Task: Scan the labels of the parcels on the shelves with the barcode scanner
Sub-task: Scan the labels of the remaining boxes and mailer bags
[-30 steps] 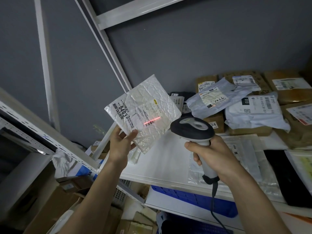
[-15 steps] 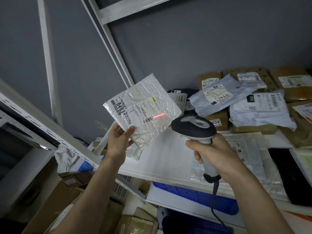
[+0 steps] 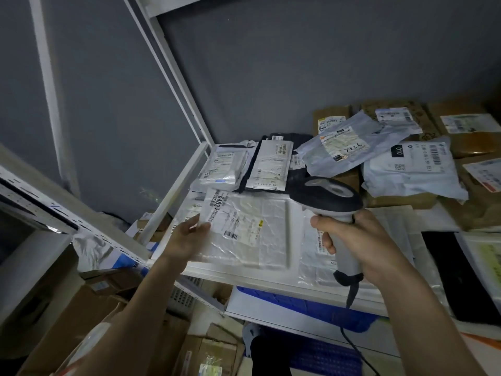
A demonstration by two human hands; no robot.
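Head view: left hand (image 3: 187, 234) grips the left edge of a clear crinkled plastic parcel (image 3: 252, 229), thumb on top over the label, fingers under it; the parcel lies flat on the white shelf (image 3: 271, 275) near its front left corner. Its white label (image 3: 233, 218) reads "6403" in big black digits along the left side, with a small barcode lower down and a yellow mark to the right; the finer print is too small to read. Right hand (image 3: 360, 242) is closed round the grey handle of the barcode scanner (image 3: 328, 202), black head pointing left and up, just above the parcel's right edge. Black cable (image 3: 352, 294) hangs from the handle base.

Behind on the shelf, two flat white-labelled parcels sit side by side: left one (image 3: 225, 169), right one (image 3: 271, 169) on dark wrapping, text unreadable. Further right, two grey poly bags: one (image 3: 344, 147) with a handwritten mark like "7836" on its label, one (image 3: 412, 169) printed "010" in a black box, plus a barcode and QR code. Brown cardboard boxes (image 3: 466, 131) are stacked along the back with white labels, at least four, print blurred. Clear bags lie under the right hand. Blue crate (image 3: 311, 308) sits below the shelf.
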